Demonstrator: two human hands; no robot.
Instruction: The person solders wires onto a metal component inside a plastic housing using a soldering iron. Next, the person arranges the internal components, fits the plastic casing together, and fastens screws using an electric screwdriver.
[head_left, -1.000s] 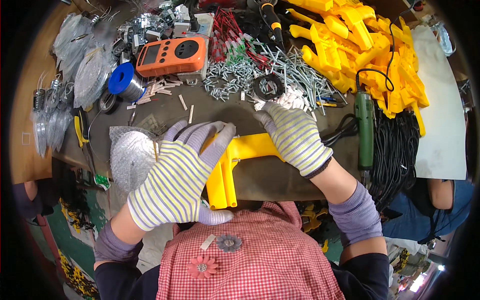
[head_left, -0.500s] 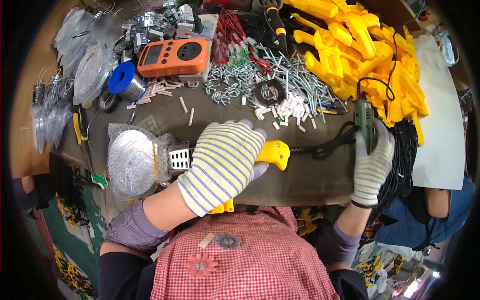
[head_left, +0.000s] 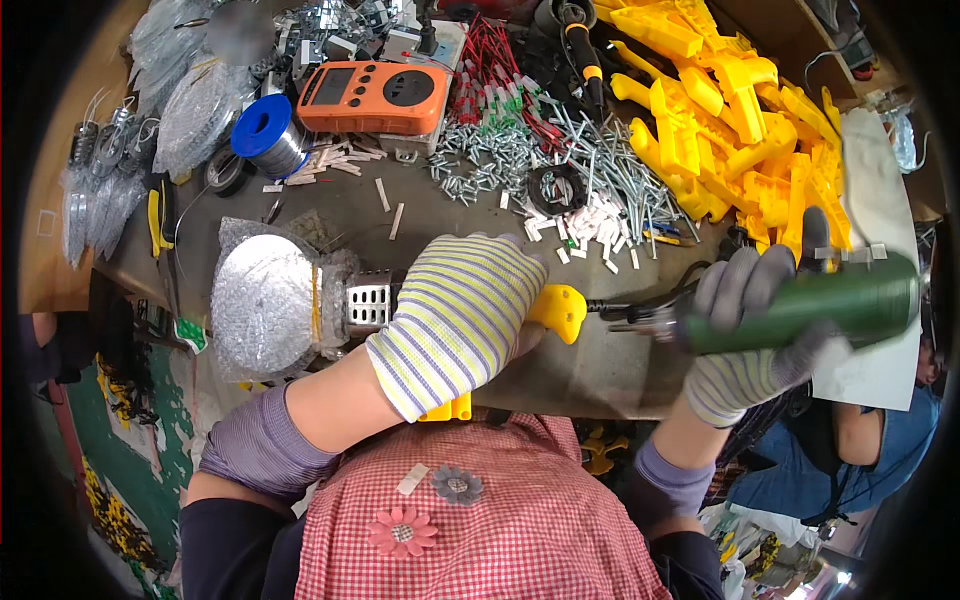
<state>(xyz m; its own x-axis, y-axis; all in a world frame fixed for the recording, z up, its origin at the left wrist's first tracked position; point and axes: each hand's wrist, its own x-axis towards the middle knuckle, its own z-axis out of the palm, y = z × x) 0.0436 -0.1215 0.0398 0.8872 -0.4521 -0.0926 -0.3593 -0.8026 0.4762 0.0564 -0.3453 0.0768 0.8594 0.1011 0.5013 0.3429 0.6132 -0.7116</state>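
Your left hand (head_left: 465, 315), in a striped glove, lies at the centre of the frame, its grip curled around a yellow plastic handle (head_left: 560, 311) whose rounded end sticks out to the right. A black cable (head_left: 598, 305) leaves that end. On the other side of your left hand, a perforated metal sleeve (head_left: 370, 304) shows, and next to it, left of centre, sits a silvery round part in bubble wrap (head_left: 262, 308) with a yellowish band around it. Short yellow channels (head_left: 452, 409) poke out below your left wrist; you cannot tell from this view whether they join the handle.

Your right hand (head_left: 738, 370), right of centre, has its grip wrapped around a green electric screwdriver (head_left: 865, 303), blurred, its bit pointing left, near the handle's end but apart from it.

Across the upper middle of the tabletop (head_left: 330, 225) you have loose screws (head_left: 490, 160), white strips (head_left: 605, 225), a black tape roll (head_left: 556, 190) and an orange meter (head_left: 373, 97). A blue spool of solder wire (head_left: 268, 137) stands at upper left; yellow plastic housings (head_left: 745, 130) are heaped at upper right.
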